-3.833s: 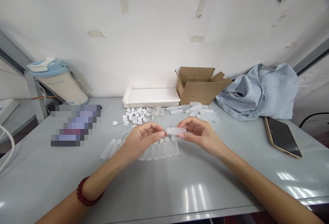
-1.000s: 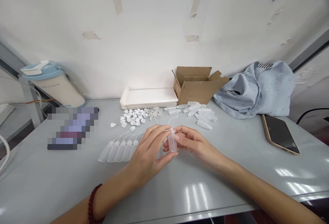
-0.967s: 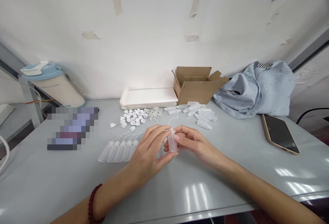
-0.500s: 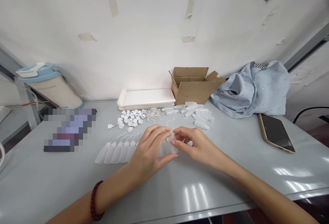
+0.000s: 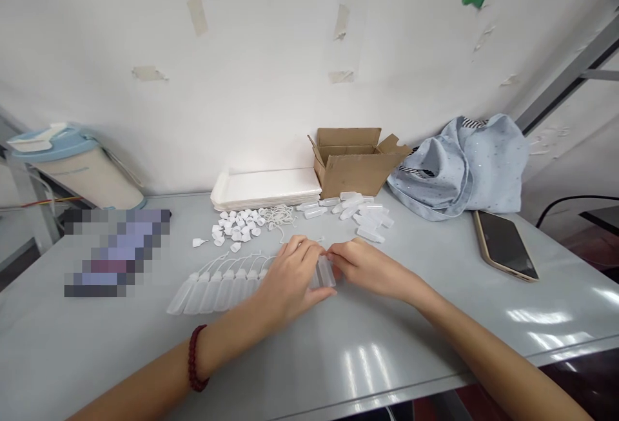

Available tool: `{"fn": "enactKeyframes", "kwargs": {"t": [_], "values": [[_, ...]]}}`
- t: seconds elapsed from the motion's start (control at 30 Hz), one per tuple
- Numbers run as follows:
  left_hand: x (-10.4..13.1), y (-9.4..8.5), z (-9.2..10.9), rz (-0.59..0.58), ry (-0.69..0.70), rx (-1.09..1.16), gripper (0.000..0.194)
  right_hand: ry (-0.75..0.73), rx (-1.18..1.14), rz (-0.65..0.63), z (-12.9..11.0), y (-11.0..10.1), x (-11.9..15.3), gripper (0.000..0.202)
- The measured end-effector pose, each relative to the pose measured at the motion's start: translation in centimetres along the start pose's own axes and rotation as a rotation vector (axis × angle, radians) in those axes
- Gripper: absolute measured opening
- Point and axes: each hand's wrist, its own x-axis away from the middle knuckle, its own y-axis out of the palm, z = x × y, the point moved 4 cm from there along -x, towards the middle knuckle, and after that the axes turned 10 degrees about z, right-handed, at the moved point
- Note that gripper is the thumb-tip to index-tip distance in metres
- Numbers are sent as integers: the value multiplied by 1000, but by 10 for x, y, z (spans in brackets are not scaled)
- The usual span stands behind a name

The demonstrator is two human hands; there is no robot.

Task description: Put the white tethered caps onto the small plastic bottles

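A row of clear plastic bottles (image 5: pixel 207 293) lies side by side on the grey table, each with a white string at its neck. My left hand (image 5: pixel 293 279) arches over the right part of the row, thumb low and fingertips at the neck of the rightmost bottle (image 5: pixel 325 271). At that same neck, my right hand (image 5: pixel 362 266) is closed in a pinch. A white string end shows just above the fingertips; what exactly the pinch holds is hidden. Behind the hands lie white caps (image 5: pixel 239 224), loose strings (image 5: pixel 280 215) and loose bottles (image 5: pixel 370 218).
White padded envelopes (image 5: pixel 265 187) and an open cardboard box (image 5: pixel 358 173) stand by the wall. A blue cloth bag (image 5: pixel 464 169) and a phone (image 5: pixel 505 245) are at the right. A cup with a blue lid (image 5: pixel 82 166) and a blurred-out item (image 5: pixel 118 250) are at the left.
My right fingers have drawn together and moved up to the bottle's neck, uncovering more of its body. My left hand stays over the row. The whole view has shifted slightly.
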Motion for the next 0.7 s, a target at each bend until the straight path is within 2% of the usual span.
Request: {"fn": "enactKeyframes", "kwargs": {"t": [0.3, 0.7], "values": [[0, 3, 0, -135, -49, -53, 38, -13, 10, 13, 2, 6, -1, 29], [5, 2, -1, -87, -30, -49, 36, -24, 17, -4, -1, 6, -1, 23]]}}
